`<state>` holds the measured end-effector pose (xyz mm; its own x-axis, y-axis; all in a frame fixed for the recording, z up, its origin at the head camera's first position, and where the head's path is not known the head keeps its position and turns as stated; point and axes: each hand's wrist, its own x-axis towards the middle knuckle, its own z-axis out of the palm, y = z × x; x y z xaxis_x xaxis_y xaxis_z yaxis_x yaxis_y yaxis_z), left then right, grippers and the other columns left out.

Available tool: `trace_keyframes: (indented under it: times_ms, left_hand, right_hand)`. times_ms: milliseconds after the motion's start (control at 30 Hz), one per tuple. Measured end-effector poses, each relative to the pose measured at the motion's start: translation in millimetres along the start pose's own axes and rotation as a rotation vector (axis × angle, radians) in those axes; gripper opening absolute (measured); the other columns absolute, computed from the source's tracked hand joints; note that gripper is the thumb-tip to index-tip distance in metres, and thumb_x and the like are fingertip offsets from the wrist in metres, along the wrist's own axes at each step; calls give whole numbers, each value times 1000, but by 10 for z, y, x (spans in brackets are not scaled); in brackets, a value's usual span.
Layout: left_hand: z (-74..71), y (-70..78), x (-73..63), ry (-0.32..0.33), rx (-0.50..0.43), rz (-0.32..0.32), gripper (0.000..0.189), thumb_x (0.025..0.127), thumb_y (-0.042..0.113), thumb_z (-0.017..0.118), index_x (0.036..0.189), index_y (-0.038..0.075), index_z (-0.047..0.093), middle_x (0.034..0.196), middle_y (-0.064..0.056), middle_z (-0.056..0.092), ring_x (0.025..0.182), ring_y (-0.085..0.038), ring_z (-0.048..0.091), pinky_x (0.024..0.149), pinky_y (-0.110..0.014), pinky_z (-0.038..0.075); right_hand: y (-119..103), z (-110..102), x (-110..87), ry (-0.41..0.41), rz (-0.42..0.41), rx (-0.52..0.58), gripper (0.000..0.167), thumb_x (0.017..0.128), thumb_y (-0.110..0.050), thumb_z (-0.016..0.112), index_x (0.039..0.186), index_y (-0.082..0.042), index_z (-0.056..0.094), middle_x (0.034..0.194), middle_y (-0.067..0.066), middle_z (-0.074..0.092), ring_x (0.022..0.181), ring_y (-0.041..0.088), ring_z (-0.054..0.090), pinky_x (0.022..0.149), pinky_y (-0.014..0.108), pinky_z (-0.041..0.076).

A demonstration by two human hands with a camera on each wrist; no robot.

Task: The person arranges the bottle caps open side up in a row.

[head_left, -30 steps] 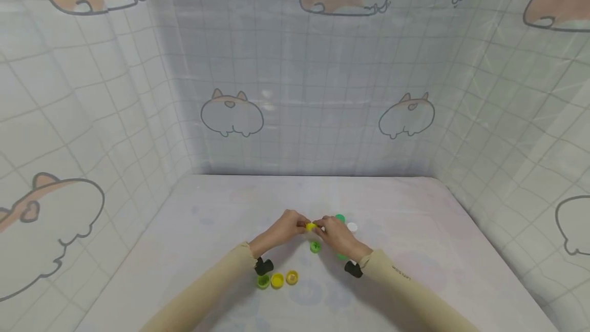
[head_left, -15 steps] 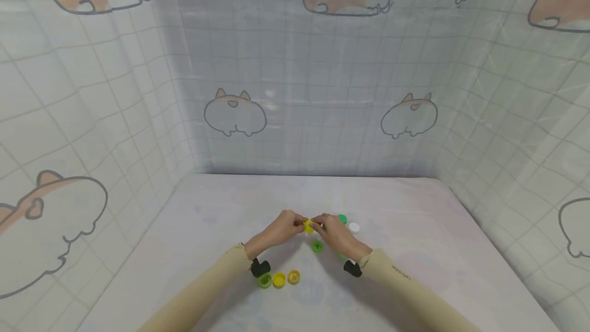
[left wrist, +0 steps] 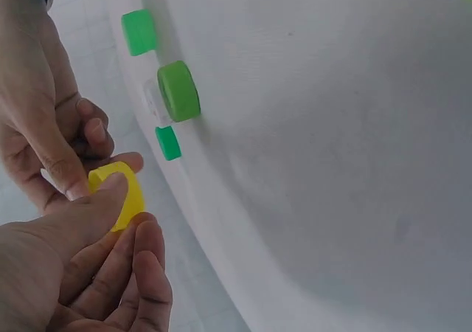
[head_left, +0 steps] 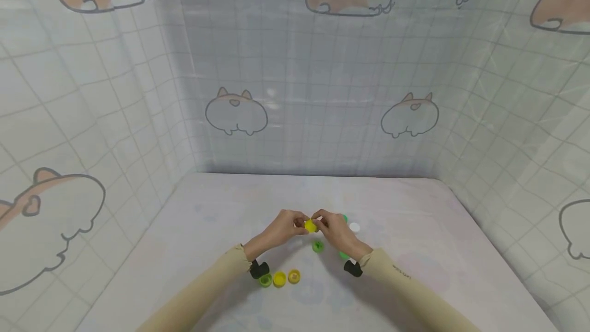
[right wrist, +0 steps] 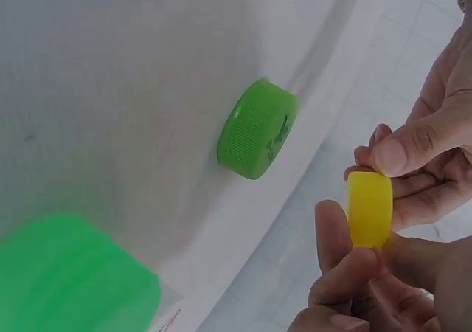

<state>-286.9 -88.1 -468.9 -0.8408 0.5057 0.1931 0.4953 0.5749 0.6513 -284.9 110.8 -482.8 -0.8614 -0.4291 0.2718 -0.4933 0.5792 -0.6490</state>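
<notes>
Both hands meet over the middle of the table around a yellow bottle cap (head_left: 310, 226). My left hand (head_left: 286, 225) pinches its near side between thumb and fingers; in the left wrist view that thumb lies across the yellow cap (left wrist: 133, 203). From the other side my right hand (head_left: 336, 230) holds the same cap by its edge. The right wrist view has the yellow cap (right wrist: 370, 209) on edge, fingertips of both hands on its rim. Below the hands, a light green cap (head_left: 317, 246) with a dark mark sits on the table, its ridged side showing in the right wrist view.
Near my left wrist a green cap (head_left: 265, 281), a yellow cap (head_left: 279, 279) and another yellow cap (head_left: 294, 276) form a row. By my right hand are a white cap (head_left: 354, 227) and two partly hidden green caps. Patterned curtains (head_left: 295, 76) enclose the table (head_left: 221, 199).
The yellow cap turns slightly between the fingers of both hands, tilting as it does. The hands stay at about the same place, and the caps on the table have not moved.
</notes>
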Motion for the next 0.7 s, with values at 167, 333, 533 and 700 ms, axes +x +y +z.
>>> trace_keyframes:
  times_ms: [167,333,533,700]
  left_hand:
    - [-3,-44,-17,-11,28,5,23,84,16,74,106,7,73,90,-1,72,75,-6,60,64,-20,47]
    - [-22,-44,-32,-13,87,-13,21,83,15,75,102,6,74,95,-4,73,80,-9,60,68,-21,48]
    - [-30,-16,-37,-37,147,-24,21,82,16,76,100,6,75,91,-4,73,73,-6,59,62,-19,48]
    - [-54,18,-62,-50,159,-21,23,81,17,77,101,5,76,87,-3,72,65,-4,55,57,-18,46]
  right_hand:
    - [-27,-1,-27,-54,-12,-18,24,94,-25,63,112,-9,66,88,5,73,69,11,62,56,21,48]
    - [-40,-11,-31,-77,-42,-89,30,87,-23,72,113,-10,68,96,4,73,70,5,58,58,20,48]
    - [-76,-26,-20,-39,-49,-177,28,82,-26,77,108,-13,74,96,3,67,74,12,58,61,20,46]
    - [-108,-40,-27,-33,-64,-182,28,81,-26,78,105,-13,76,94,5,66,84,24,59,64,22,44]
